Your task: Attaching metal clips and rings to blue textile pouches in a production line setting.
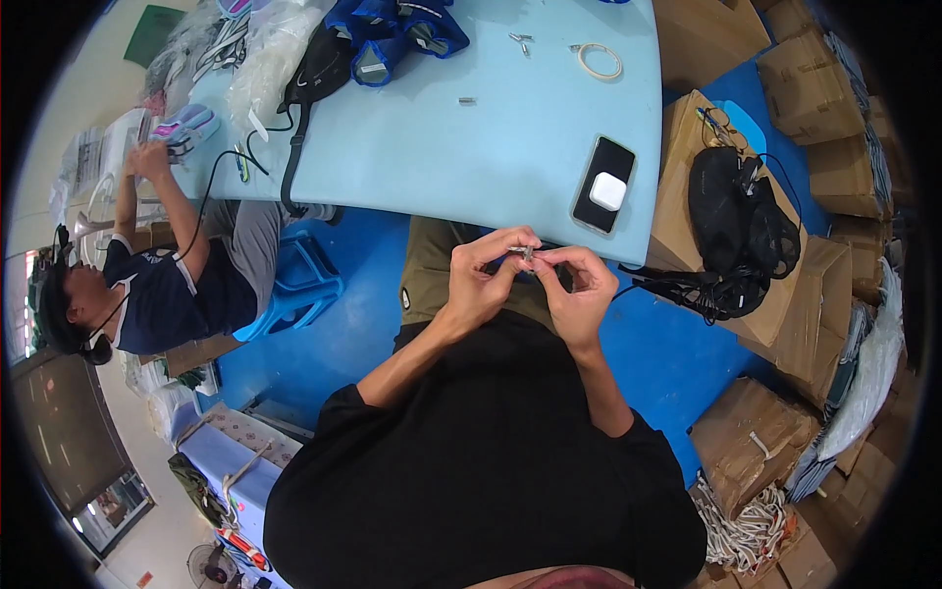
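In front of my body, just off the table's near edge, my left hand (478,278) and my right hand (581,294) meet fingertip to fingertip. Both are closed in a pinch on a small silvery metal piece (528,252). Fingers cover much of it, and its exact kind is too small to make out. On the light blue table (432,157) lie similar-looking small metal bits (521,43) and a single short one (467,100). A black phone (594,208) with a white rounded case (608,191) on it rests close to my right hand.
A tape ring (600,61) and blue fabric items (378,44) lie farther back. On the left a co-worker (177,285) sits holding a purple-and-grey shoe-like item (186,126). Cartons crowd the right side; a black bag (736,221) sits on one carton (677,157).
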A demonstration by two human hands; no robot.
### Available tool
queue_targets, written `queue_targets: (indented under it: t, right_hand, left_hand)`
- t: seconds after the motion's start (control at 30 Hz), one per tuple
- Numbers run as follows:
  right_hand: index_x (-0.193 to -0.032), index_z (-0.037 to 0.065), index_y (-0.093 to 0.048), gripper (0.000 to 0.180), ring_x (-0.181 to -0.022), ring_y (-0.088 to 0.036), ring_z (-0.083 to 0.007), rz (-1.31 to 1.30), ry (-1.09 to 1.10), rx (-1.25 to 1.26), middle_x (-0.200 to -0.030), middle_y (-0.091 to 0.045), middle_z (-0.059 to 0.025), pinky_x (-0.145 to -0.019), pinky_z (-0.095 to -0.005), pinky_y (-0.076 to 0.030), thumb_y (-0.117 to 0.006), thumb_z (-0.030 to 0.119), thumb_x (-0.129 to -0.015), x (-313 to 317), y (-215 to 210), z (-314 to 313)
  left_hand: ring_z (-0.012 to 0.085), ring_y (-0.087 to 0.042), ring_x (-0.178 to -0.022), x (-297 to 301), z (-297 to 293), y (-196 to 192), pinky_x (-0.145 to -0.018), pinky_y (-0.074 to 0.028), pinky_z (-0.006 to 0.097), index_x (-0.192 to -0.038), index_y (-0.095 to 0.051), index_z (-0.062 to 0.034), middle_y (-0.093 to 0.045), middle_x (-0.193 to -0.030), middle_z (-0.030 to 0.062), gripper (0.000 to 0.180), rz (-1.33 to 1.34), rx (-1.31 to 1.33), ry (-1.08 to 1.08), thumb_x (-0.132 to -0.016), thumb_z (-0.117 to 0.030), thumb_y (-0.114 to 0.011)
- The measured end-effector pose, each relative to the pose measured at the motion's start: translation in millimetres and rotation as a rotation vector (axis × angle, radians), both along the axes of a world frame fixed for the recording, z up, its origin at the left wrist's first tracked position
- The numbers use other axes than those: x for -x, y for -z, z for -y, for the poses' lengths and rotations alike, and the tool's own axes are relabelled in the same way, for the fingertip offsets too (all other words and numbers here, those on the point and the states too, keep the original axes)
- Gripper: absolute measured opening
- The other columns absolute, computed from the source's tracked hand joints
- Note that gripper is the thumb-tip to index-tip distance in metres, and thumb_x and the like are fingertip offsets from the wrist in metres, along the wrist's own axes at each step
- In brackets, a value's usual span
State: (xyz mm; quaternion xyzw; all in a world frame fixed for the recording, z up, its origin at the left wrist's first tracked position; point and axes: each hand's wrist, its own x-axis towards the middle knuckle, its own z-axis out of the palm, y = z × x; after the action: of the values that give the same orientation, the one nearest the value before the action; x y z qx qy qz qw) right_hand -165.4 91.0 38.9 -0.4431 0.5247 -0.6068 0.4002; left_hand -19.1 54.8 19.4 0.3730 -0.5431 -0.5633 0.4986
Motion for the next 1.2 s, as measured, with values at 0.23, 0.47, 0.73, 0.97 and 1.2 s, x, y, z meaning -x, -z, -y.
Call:
queue_targets:
  t: [0.23, 0.47, 0.73, 0.97, 1.2]
  right_hand:
    - [-0.093, -0.004, -0.068, 0.011, -0.090, -0.073, -0.0178, 0.373, -0.013, -0.084, -0.096, -0.075, -0.0139, -0.086, -0.0308, -0.061, -0.075, -0.011, -0.088, -2, 13, -7]
    - [-0.089, -0.004, -0.071, 0.014, -0.087, -0.075, -0.0220, -0.109, 0.069, 0.221, -0.091, -0.076, -0.0145, -0.081, -0.0312, -0.060, -0.076, -0.016, -0.082, -8, 3, -4]
    - [-0.091, -0.004, -0.073, 0.014, -0.084, -0.077, -0.0248, -0.265, 0.006, 0.299, -0.093, -0.077, -0.0163, -0.078, -0.0324, -0.061, -0.075, -0.015, -0.083, -3, -1, -1]
    - [-0.094, -0.005, -0.074, 0.013, -0.090, -0.076, -0.0218, -0.155, 0.005, 0.157, -0.096, -0.078, -0.0149, -0.083, -0.0298, -0.060, -0.075, -0.014, -0.085, -10, -2, -6]
    - [-0.117, -0.008, -0.063, 0.037, -0.091, -0.076, -0.0187, -0.109, 0.134, 0.156, -0.095, -0.077, -0.0149, -0.086, -0.0296, -0.059, -0.078, -0.012, -0.084, -18, -2, -13]
  left_hand:
    - [0.0148, -0.065, -0.099, 1, -5, -5, -0.089, -0.054, 0.030, -0.111, -0.072, 0.0061, -0.072, -0.112, 0.0121, 0.020, 0.044, 0.009, 0.013, -0.093, 0.010, -0.067]
    - [0.0128, -0.063, -0.103, -3, -10, -6, -0.092, -0.053, 0.030, -0.114, -0.072, 0.0051, -0.070, -0.115, 0.0095, 0.019, -0.128, -0.183, 0.065, -0.096, 0.004, -0.069]
    - [0.0131, -0.063, -0.103, -12, -8, -1, -0.093, -0.053, 0.030, -0.115, -0.071, 0.0060, -0.070, -0.115, 0.0091, 0.018, -0.104, -0.151, 0.079, -0.097, 0.002, -0.069]
    - [0.0115, -0.066, -0.099, -8, -8, 1, -0.087, -0.054, 0.027, -0.113, -0.072, 0.0052, -0.074, -0.112, 0.0095, 0.020, -0.057, -0.084, -0.041, -0.093, 0.007, -0.067]
    - [0.0128, -0.067, -0.095, -5, -11, -17, -0.086, -0.055, 0.028, -0.111, -0.073, 0.0037, -0.075, -0.109, 0.0094, 0.021, 0.075, -0.030, -0.037, -0.091, 0.010, -0.066]
